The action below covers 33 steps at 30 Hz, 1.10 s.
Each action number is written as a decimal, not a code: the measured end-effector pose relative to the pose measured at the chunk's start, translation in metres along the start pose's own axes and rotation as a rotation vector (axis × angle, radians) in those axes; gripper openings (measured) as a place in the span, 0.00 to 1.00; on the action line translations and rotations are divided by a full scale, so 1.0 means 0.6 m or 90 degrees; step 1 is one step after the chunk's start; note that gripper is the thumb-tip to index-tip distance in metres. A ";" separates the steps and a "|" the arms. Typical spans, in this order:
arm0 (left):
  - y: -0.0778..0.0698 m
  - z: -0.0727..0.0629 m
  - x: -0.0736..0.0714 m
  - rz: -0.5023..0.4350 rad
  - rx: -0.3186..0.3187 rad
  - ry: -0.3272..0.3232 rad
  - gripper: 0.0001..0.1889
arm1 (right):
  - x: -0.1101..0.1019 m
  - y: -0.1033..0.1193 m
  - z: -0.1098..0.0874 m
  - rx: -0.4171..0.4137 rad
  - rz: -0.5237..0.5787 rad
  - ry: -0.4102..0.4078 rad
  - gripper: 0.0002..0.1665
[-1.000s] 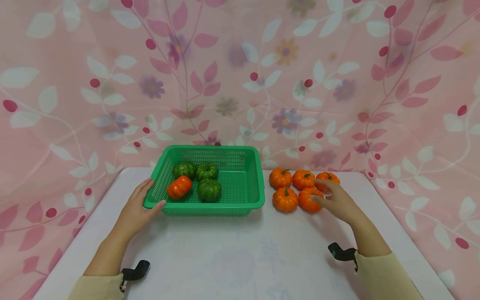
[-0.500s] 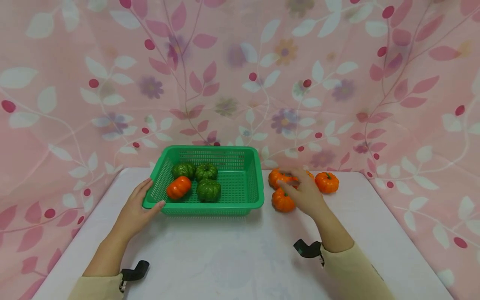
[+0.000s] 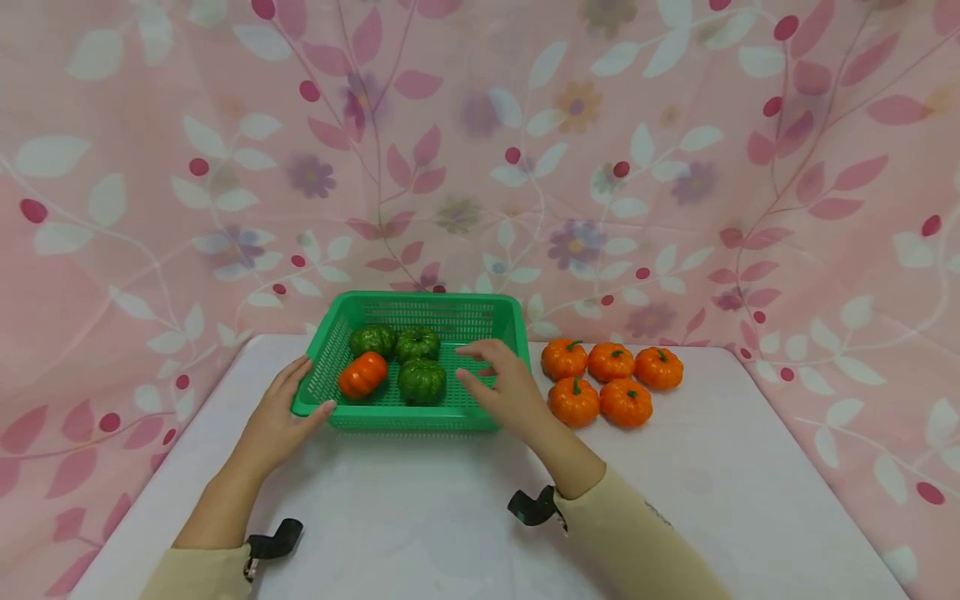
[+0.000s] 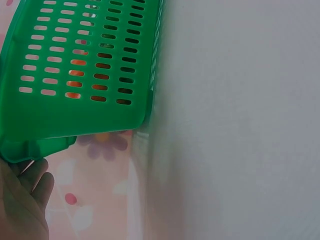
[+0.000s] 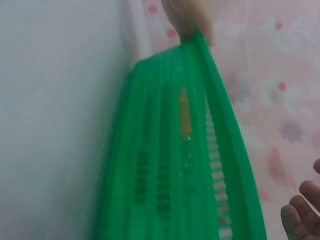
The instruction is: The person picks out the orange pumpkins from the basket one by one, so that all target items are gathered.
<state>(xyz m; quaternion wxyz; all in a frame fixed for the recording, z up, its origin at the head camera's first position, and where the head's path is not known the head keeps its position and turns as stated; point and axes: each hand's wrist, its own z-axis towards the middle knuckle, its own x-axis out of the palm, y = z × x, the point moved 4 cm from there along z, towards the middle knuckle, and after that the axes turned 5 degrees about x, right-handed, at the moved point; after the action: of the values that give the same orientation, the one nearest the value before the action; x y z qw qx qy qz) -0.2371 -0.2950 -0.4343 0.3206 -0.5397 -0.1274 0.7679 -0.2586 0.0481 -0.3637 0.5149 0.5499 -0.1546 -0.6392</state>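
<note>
A green plastic basket (image 3: 390, 412) stands on the table, holding one orange mini pumpkin (image 3: 363, 375) and three dark green ones, the front one (image 3: 422, 381) nearest the middle. My left hand (image 3: 277, 417) rests at the basket's front left corner, its fingers along the left rim and its thumb at the front. Over the basket's right part hovers my right hand (image 3: 513, 392), fingers loosely bent and apart, with nothing between them. In the left wrist view, left fingertips (image 4: 42, 187) touch the outside of the rim.
Right of the basket, several orange mini pumpkins (image 3: 626, 403) sit in two rows on the white table (image 3: 420, 508). A pink floral cloth (image 3: 465, 167) hangs behind the table. Black wrist cameras (image 3: 532, 507) stick out from both sleeves.
My right hand has swept left, from above the orange pumpkins on the table to above the basket, carrying nothing visible. The left hand and the basket have kept their places.
</note>
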 end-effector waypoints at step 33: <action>0.007 0.002 0.004 0.007 -0.002 0.001 0.43 | 0.234 0.017 0.163 0.184 -0.094 0.182 0.32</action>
<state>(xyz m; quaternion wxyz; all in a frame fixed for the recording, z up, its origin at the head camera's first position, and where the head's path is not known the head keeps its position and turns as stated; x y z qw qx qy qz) -0.2401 -0.2963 -0.4378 0.3154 -0.5417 -0.1256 0.7690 -0.3192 -0.1086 -0.3984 0.3993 0.7128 -0.1294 -0.5619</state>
